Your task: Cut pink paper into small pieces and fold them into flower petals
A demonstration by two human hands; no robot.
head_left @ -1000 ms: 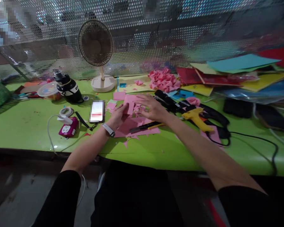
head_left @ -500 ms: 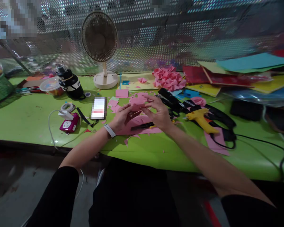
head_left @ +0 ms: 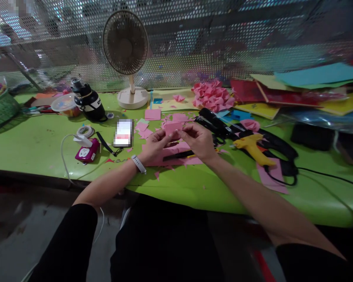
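Between my two hands, just above the table, is a small piece of pink paper (head_left: 173, 127). My left hand (head_left: 156, 145) pinches it from the left, thumb on the near side. At its right edge, the thumb and fingertips of my right hand (head_left: 198, 141) close on the same paper. Below the hands lie a larger pink sheet (head_left: 157, 159) and a black-and-yellow utility knife (head_left: 179, 155). Pink scraps (head_left: 145, 133) are scattered around. A heap of folded pink paper pieces (head_left: 213, 96) sits farther back.
A yellow glue gun (head_left: 253, 149) with a black cord lies at right, beside a black stapler (head_left: 213, 121). Colored sheets (head_left: 308, 80) are stacked behind. At left are a phone (head_left: 123, 133), a purple power adapter (head_left: 87, 152), a black bottle (head_left: 88, 102) and a fan (head_left: 132, 98).
My right hand's fingers have come down from a spread pose above the paper and now pinch its right edge. The left hand stays at the paper's left side.
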